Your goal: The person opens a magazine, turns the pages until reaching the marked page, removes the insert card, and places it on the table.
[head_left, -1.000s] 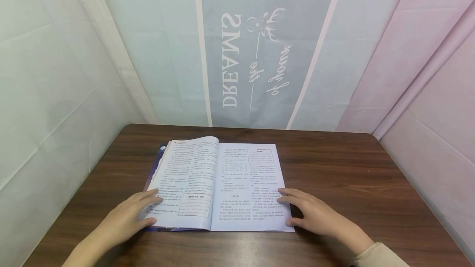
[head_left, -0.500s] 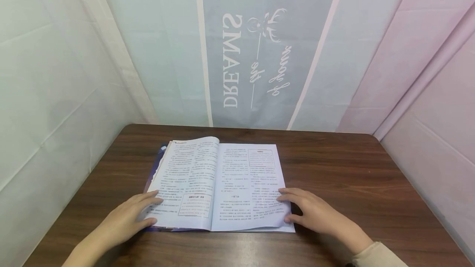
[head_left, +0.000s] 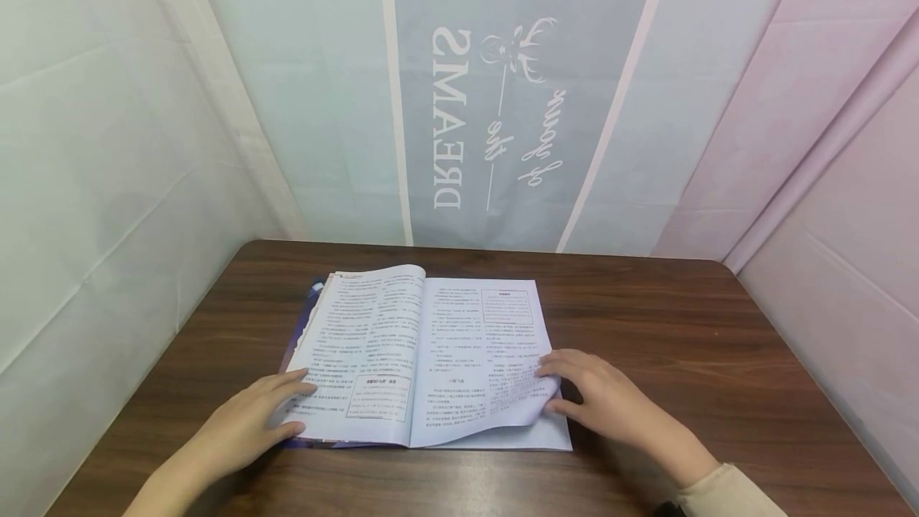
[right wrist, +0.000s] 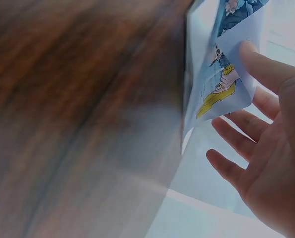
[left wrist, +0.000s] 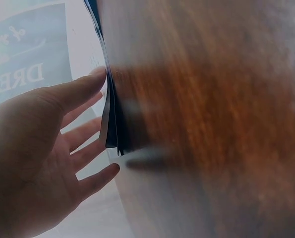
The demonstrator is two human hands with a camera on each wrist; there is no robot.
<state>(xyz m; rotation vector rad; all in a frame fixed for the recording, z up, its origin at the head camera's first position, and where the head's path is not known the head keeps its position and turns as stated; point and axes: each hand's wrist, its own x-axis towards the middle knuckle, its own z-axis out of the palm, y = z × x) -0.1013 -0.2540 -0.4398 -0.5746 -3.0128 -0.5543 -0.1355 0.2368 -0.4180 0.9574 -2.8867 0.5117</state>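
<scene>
An open magazine (head_left: 452, 341) lies on the table, its pages covered in small print. My left hand (head_left: 247, 421) rests on the lower left page with fingers spread and relaxed; in the left wrist view its thumb touches the magazine's edge. At the lower right, my right hand (head_left: 610, 397) pinches the edge of a page (head_left: 513, 397) between thumb and fingers. That page's corner is lifted and curls toward the spine, baring part of the sheet below. In the right wrist view, the raised page (right wrist: 236, 54) shows a coloured illustration on its underside.
The dark wood table (head_left: 646, 325) extends around the magazine. Behind it hangs a pale curtain (head_left: 345, 102) with mirrored lettering, and light fabric walls (head_left: 847, 262) stand at both sides. A purple cover edge (head_left: 305, 317) sticks out under the magazine's left side.
The right page's lower corner has risen from lying flat and bent leftward in my right hand, which has shifted slightly up and inward. My left hand has stayed almost still.
</scene>
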